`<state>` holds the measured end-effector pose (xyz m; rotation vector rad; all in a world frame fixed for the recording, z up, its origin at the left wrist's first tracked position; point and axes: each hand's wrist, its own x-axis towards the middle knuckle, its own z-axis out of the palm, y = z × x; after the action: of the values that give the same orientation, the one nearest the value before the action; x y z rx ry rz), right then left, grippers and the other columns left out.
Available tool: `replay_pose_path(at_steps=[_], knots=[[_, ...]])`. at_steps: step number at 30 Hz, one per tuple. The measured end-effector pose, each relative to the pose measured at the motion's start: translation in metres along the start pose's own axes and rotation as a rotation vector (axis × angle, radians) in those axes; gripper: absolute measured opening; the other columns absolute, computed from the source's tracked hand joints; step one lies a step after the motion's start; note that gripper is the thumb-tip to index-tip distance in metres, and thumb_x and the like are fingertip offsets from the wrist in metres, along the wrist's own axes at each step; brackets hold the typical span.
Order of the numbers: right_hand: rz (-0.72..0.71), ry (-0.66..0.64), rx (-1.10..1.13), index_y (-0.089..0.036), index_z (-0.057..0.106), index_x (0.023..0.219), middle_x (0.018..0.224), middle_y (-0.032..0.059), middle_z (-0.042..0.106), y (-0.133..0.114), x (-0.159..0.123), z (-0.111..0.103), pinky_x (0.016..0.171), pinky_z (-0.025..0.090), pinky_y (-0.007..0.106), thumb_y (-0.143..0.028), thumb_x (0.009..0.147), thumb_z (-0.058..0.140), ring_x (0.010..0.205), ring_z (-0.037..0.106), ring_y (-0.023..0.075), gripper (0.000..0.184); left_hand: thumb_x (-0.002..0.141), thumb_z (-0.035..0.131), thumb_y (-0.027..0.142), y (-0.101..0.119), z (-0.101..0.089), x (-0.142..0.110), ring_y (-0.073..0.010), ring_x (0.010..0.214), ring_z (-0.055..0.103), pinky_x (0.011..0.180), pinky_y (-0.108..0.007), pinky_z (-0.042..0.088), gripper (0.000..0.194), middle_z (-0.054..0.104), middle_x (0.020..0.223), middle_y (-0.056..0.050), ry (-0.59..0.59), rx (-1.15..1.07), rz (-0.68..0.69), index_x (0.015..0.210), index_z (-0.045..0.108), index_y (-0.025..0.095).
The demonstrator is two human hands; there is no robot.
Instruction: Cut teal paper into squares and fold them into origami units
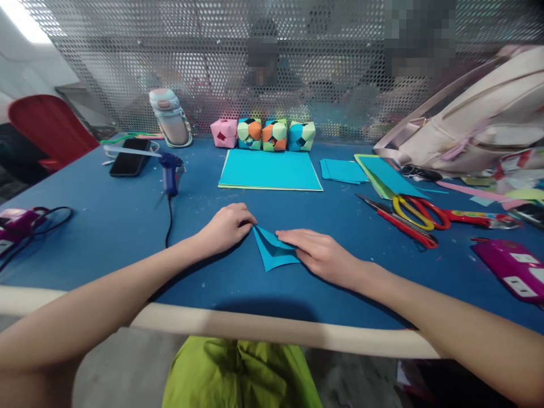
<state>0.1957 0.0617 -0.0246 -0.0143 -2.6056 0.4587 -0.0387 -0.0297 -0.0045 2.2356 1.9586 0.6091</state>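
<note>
Broadly, the blue desk (102,226) filled the middle of the frame, its pale edge nearest the bottom. Behind rose a perforated screen (191,73); a red chair (51,127) stood at upper left, over grey floor (119,368) lower down. Just below centre was the paper (270,252), one corner pinched in the left hand's (227,228) grip. The right hand (325,252) touched its fold, how closed I couldn't tell.
</note>
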Motion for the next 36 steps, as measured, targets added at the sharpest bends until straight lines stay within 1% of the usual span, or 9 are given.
replay_pose_path(at_steps=[4,10,14,20,26,36], knots=[[-0.126,0.007,-0.055,-0.008,0.06,0.118,0.12,0.0157,0.066,0.003,-0.002,0.002,0.096,0.054,0.038,-0.005,0.093,0.034,0.117,0.059,0.0211,0.036,0.082,0.051,0.009,0.0,0.0,0.0,-0.0179,0.083,0.061,0.079,-0.029,0.048,0.022,0.066,0.083,-0.006,0.002,-0.016,-0.007,0.085,0.072,0.014],[-0.229,-0.002,-0.132,-0.008,0.06,0.119,0.121,0.0159,0.065,0.004,-0.003,0.002,0.095,0.054,0.041,-0.002,0.092,0.036,0.117,0.059,0.022,0.036,0.082,0.053,0.008,0.0,0.0,0.001,-0.0175,0.082,0.062,0.078,-0.029,0.047,0.019,0.066,0.082,-0.006,-0.003,-0.038,-0.017,0.083,0.071,0.014],[-0.257,-0.038,-0.19,-0.007,0.061,0.117,0.121,0.0159,0.065,0.002,-0.003,0.001,0.095,0.054,0.043,-0.002,0.092,0.035,0.117,0.059,0.0236,0.037,0.083,0.053,0.009,0.0,-0.001,0.001,-0.0174,0.082,0.062,0.078,-0.029,0.047,0.018,0.066,0.083,-0.006,-0.01,-0.042,-0.01,0.084,0.071,0.014],[-0.286,-0.094,-0.267,-0.008,0.062,0.117,0.122,0.0148,0.065,-0.001,-0.001,-0.003,0.094,0.054,0.042,-0.002,0.092,0.032,0.117,0.059,0.024,0.039,0.083,0.053,0.009,-0.002,0.0,0.002,-0.0172,0.082,0.062,0.078,-0.029,0.048,0.018,0.066,0.083,-0.006,-0.009,-0.037,0.003,0.084,0.071,0.014],[-0.316,-0.135,-0.327,-0.009,0.064,0.115,0.122,0.0163,0.065,-0.004,0.001,-0.007,0.092,0.054,0.045,-0.008,0.096,0.03,0.114,0.061,0.0269,0.039,0.083,0.054,0.011,-0.005,0.002,0.002,-0.0169,0.082,0.062,0.077,-0.029,0.048,0.017,0.066,0.084,-0.006,0.001,-0.029,0.013,0.085,0.071,0.014],[-0.335,-0.169,-0.361,-0.011,0.064,0.116,0.122,0.016,0.065,-0.004,0.002,-0.008,0.093,0.053,0.044,-0.011,0.097,0.032,0.115,0.06,0.0251,0.037,0.084,0.053,0.011,-0.003,0.0,0.003,-0.0164,0.08,0.061,0.075,-0.028,0.048,0.018,0.065,0.083,-0.006,-0.014,-0.019,0.005,0.086,0.071,0.013]])
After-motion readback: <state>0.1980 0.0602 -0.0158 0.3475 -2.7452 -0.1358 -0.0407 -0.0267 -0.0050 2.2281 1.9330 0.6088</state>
